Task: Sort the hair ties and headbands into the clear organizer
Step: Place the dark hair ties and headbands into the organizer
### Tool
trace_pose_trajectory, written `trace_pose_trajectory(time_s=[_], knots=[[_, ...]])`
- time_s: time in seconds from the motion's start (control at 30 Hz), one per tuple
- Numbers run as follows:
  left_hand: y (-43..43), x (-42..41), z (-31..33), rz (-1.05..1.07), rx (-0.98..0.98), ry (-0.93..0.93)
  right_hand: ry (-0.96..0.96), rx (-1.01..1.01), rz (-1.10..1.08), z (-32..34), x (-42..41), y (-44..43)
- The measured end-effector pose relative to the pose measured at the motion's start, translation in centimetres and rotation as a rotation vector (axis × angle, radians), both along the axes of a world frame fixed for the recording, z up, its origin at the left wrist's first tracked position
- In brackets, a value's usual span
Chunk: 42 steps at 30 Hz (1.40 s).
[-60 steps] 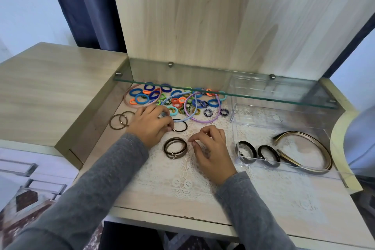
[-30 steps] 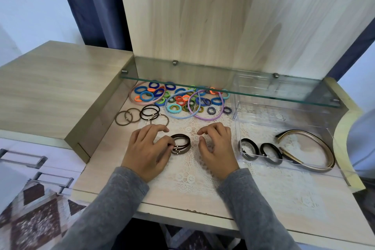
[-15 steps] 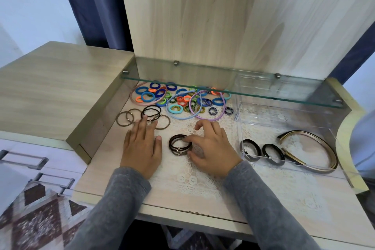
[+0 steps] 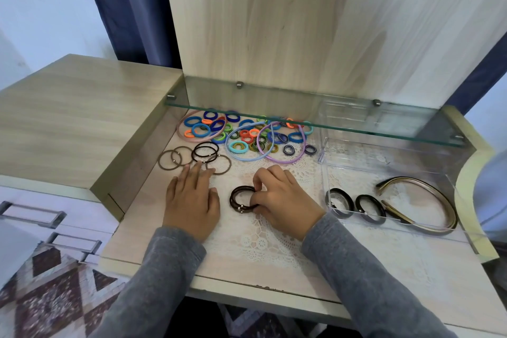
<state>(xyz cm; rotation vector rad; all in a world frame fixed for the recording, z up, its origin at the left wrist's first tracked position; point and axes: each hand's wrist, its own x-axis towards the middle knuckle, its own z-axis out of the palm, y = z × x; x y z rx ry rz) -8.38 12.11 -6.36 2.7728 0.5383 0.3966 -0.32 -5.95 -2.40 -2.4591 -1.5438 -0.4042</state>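
My right hand (image 4: 282, 199) pinches a stack of dark brown hair ties (image 4: 238, 200) lying on the lace mat at the middle of the desk. To its left my left hand (image 4: 192, 197) rests flat on the desk, fingers straight, just below several thin brown and black hair ties (image 4: 204, 152). Behind them lies a heap of small coloured hair ties (image 4: 247, 134) with thin pastel headbands (image 4: 285, 158). The clear organizer (image 4: 323, 170) stands at the right and holds two black ties (image 4: 370, 208) and gold headbands (image 4: 428, 200).
A glass shelf (image 4: 301, 121) hangs low over the back of the desk, above the coloured ties and the organizer's rear compartments. A raised wooden cabinet top (image 4: 68, 118) borders the left side. The desk's front edge (image 4: 260, 291) runs below my forearms.
My right hand moved left onto the dark brown ties and took hold of them. My left hand let them go, slid left and flattened on the desk.
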Motion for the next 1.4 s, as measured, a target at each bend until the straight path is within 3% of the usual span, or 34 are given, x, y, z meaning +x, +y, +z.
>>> trace_pose_trajectory(time_s=[0.17, 0.4, 0.5, 0.6, 0.83, 0.93, 1.1, 1.4], knots=[[-0.1, -0.3, 0.2, -0.044, 0.108, -0.125, -0.015, 0.075, -0.045, -1.1, -0.2, -0.4], [-0.4, -0.4, 1.0, -0.243, 0.05, -0.273, 0.523, 0.457, -0.339, -1.8, -1.0, -1.0], [-1.7, -0.2, 1.8, -0.266, -0.28, -0.298, 0.853, 0.7, -0.436, -1.7, -1.5, -0.8], [-3.8, 0.0, 2.6, -0.198, -0.707, -0.253, 1.009, 0.843, -0.428, -1.7, -1.9, -0.7], [-6.1, 0.7, 4.2, 0.04, -1.597, -0.336, 1.033, 0.88, -0.384, -2.1, -2.9, -0.7], [-6.1, 0.5, 4.2, 0.079, -1.85, -0.309, 1.022, 0.871, -0.357, -2.2, -2.9, -0.9], [-6.2, 0.1, 4.0, 0.01, -2.037, -0.292, 1.043, 0.881, -0.314, -2.2, -2.9, -0.9], [-6.4, 0.4, 4.7, -0.065, -1.949, -0.187, 1.06, 0.867, -0.233, -2.3, -2.8, -0.9]])
